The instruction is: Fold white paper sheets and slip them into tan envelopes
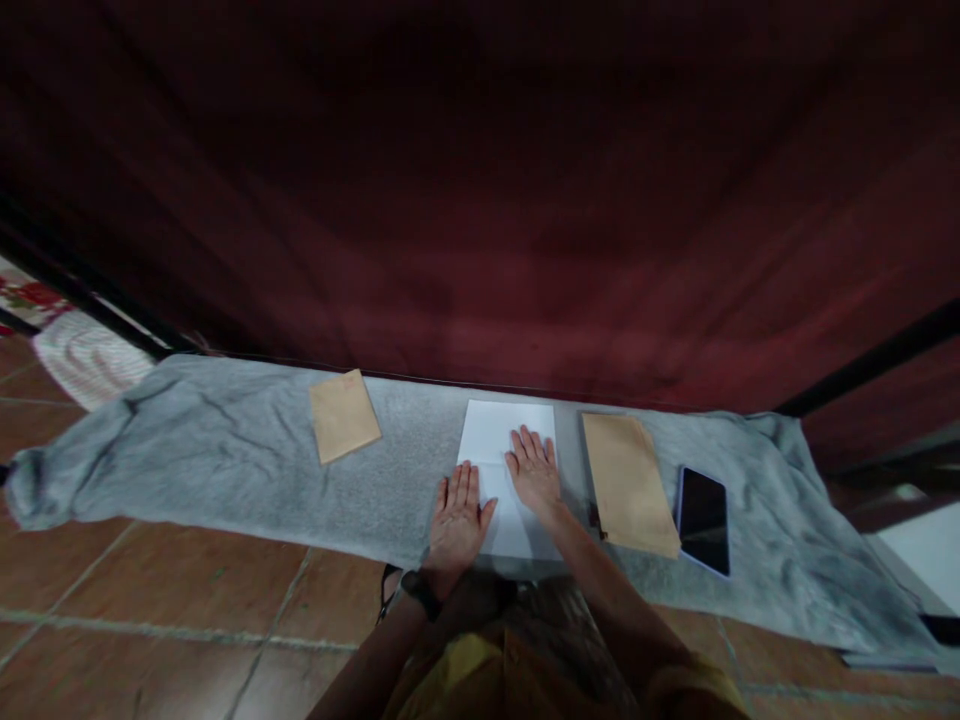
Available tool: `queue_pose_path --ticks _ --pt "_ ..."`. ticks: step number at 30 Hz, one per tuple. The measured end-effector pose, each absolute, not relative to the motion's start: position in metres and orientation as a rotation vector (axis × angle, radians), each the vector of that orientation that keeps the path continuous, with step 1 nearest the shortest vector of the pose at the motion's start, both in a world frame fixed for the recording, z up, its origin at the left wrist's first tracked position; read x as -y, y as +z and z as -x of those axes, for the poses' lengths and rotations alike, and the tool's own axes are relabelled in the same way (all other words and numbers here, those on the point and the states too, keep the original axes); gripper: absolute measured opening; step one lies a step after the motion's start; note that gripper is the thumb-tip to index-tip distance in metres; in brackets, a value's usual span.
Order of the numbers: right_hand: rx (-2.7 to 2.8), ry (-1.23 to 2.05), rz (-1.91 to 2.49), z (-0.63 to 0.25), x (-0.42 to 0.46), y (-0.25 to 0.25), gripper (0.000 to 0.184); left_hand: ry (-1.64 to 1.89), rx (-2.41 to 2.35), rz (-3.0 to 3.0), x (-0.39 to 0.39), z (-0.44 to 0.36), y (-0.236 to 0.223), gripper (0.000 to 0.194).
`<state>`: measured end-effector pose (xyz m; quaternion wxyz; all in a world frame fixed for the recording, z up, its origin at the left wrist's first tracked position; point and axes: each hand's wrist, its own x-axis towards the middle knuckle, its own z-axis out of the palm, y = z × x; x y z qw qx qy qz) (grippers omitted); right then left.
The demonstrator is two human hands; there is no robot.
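A sheet of white paper lies on the grey cloth in front of me, with a crease running across its middle. My left hand rests on the paper's left edge, palm down, fingers stretched forward and thumb apart. Flat on the right half of the sheet lies my right hand, its fingers spread near the crease. Neither hand grips anything. To the right is a stack of brown paper, close to my right forearm. A smaller folded brown paper piece sits off to the left.
The grey cloth covers a long, narrow surface. A tablet or large phone with a dark screen lies right of the brown stack. Behind the surface hangs a dark red curtain. Tiled floor shows below, and a dark bar slants at right.
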<state>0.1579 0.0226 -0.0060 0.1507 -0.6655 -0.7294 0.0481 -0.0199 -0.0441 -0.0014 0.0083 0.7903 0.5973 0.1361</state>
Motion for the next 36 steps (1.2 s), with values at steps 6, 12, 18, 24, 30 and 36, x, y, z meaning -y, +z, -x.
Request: queue_pose_path --ticks 6,12,18,24,30,36 --pt "2.099 0.124 1.888 -0.161 -0.021 -0.009 0.054 0.467 -1.73 -2.484 0.008 -0.008 0.009 0.059" --pt "2.105 0.096 1.858 -0.162 -0.022 -0.014 0.055 0.366 -1.594 -2.504 -0.054 -0.043 0.013 0.057" --pt "2.061 0.095 1.857 -0.16 -0.024 -0.019 0.051 0.372 -1.685 -2.495 -0.085 -0.027 0.003 0.057" --pt "2.028 0.114 1.903 -0.158 -0.029 -0.018 0.05 0.401 -1.791 -2.454 -0.092 -0.014 -0.003 0.057" --pt "2.065 0.241 1.953 -0.149 -0.063 -0.006 0.052 0.343 -1.768 -2.463 -0.091 -0.014 0.001 0.056" --pt "2.086 0.203 1.943 -0.151 -0.088 -0.007 0.052 0.221 -1.802 -2.44 -0.092 -0.014 0.004 0.055"
